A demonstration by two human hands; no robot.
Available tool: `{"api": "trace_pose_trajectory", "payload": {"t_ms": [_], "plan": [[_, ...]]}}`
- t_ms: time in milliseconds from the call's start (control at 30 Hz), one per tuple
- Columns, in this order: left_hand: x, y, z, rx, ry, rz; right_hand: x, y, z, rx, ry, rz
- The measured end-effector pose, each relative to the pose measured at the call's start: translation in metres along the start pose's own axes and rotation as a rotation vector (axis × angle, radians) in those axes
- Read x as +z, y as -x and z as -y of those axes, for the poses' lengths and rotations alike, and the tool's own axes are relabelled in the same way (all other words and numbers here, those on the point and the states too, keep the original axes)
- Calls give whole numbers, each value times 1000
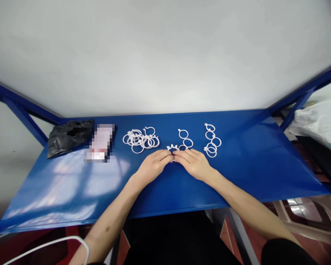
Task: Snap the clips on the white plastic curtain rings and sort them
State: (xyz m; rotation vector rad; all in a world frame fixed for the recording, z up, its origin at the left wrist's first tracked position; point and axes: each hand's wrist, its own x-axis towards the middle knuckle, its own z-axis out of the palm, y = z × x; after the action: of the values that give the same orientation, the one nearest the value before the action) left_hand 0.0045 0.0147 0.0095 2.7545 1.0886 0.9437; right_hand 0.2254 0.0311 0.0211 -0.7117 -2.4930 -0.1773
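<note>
My left hand (154, 164) and my right hand (193, 163) meet over the blue table, fingers closed on one white plastic ring (173, 148) with small prongs along its far edge. My fingers hide its near part. Just beyond my right fingertips lie a few plain white rings (188, 143), one partly covered by that hand. Left of my hands is a loose pile of white rings (138, 141), overlapping one another. On the right, a row of white rings (216, 142) runs toward me, some overlapping.
A black plastic bag (68, 138) and a blurred-out flat object (101, 141) lie on the blue table (237, 176) at left. Blue frame bars rise at both sides, with a pale wall behind. A clear plastic bag (320, 123) is at right, and a stool (306, 215) stands below.
</note>
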Motion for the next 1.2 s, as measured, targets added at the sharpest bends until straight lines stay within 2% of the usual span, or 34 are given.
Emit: {"api": "trace_pose_trajectory", "payload": {"t_ms": [167,267,333,433,533,633,767,967,1100,1200], "plan": [[-9,2,15,-98,-161,-178,-9,2,-16,167,-58,-86],[-17,5,31,-231,-332,-231,-14,6,-34,315,-36,-12],[-21,9,40,-335,-418,-233,-15,9,-46,348,-37,86],[-23,14,47,-458,-461,-196,-14,15,-58,324,-55,205],[-22,18,48,-529,-462,-182,-12,17,-61,325,-71,243],[-21,18,46,-557,-453,-188,-13,14,-58,355,-85,228],[-18,13,39,-499,-388,-221,-16,9,-47,332,-132,195],[-5,4,20,-262,-188,-166,-6,7,-37,230,-201,310],[1,0,11,-142,-129,-124,-2,7,-33,255,-224,311],[0,-1,6,-88,-83,-107,-3,4,-26,339,-438,266]]}}
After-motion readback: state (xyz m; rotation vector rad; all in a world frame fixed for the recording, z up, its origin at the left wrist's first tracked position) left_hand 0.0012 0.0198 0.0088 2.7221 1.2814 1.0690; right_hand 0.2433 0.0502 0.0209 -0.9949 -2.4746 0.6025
